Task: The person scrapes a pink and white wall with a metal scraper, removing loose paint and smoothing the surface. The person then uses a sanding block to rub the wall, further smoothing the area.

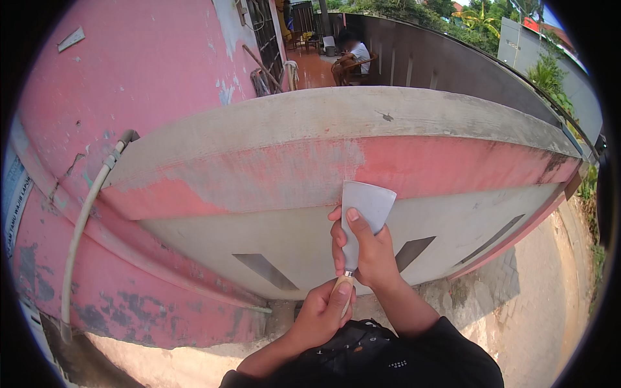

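Observation:
A wide metal scraper with a light wooden handle is held in both my hands, its blade upward. My left hand is closed round the handle, low in the middle of the view. Higher up, my right hand grips the blade's lower part, thumb on its face and fingers behind it. Behind the blade's top edge runs a pink painted band of a low wall; left of the blade much of that band is bare grey with worn pink. Whether the blade touches the wall, I cannot tell.
A concrete coping tops the wall, above a pale panel with dark slanted slots. At left, a pipe runs down a peeling pink house wall. Beyond the coping a person sits on a chair. Paving lies at lower right.

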A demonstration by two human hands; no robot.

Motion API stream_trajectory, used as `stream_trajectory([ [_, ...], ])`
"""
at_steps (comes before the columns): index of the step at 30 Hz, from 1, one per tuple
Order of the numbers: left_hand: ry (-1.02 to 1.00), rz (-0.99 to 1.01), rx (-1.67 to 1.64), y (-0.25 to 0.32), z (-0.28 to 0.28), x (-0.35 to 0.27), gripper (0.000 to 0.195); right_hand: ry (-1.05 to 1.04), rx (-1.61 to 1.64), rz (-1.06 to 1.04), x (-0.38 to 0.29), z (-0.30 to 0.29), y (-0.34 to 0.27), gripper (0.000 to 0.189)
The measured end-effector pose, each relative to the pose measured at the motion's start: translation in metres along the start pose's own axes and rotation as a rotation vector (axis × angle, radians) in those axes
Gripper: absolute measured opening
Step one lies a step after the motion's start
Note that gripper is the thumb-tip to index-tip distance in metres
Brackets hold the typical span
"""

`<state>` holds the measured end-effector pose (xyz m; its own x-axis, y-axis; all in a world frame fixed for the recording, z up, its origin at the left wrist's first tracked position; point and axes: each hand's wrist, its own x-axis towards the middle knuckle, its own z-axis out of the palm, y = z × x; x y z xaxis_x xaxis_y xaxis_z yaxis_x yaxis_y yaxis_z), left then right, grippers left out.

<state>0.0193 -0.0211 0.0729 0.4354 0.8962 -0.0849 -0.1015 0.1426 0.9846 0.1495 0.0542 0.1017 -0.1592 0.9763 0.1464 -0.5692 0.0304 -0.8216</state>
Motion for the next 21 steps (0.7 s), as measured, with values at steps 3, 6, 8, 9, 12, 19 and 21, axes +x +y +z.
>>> stream_trajectory([
  [3,-0.04,0.032,-0.003,0.011,0.001,-0.001,0.039,-0.002,-0.037,-0.015,0.001,0.007,-0.014,0.036],
  [6,0.011,0.041,0.005,-0.001,0.0,0.001,0.039,0.004,-0.043,-0.018,0.001,0.0,-0.001,0.036],
  [8,0.0,0.043,-0.005,0.0,0.001,0.0,0.039,-0.019,-0.042,-0.029,0.002,0.0,-0.005,0.036],
  [9,-0.002,0.035,-0.011,0.0,0.001,-0.003,0.039,-0.029,-0.037,-0.027,0.0,0.001,-0.004,0.036],
  [12,-0.001,0.093,-0.018,0.008,-0.002,0.012,0.039,-0.026,-0.077,-0.093,0.012,0.01,-0.016,0.036],
  [19,0.002,0.023,-0.052,0.006,0.0,0.003,0.041,-0.022,-0.08,-0.062,0.007,0.007,-0.01,0.037],
  [21,0.002,0.041,-0.043,0.013,-0.001,0.006,0.041,-0.02,-0.072,-0.07,0.01,0.012,-0.014,0.037],
])
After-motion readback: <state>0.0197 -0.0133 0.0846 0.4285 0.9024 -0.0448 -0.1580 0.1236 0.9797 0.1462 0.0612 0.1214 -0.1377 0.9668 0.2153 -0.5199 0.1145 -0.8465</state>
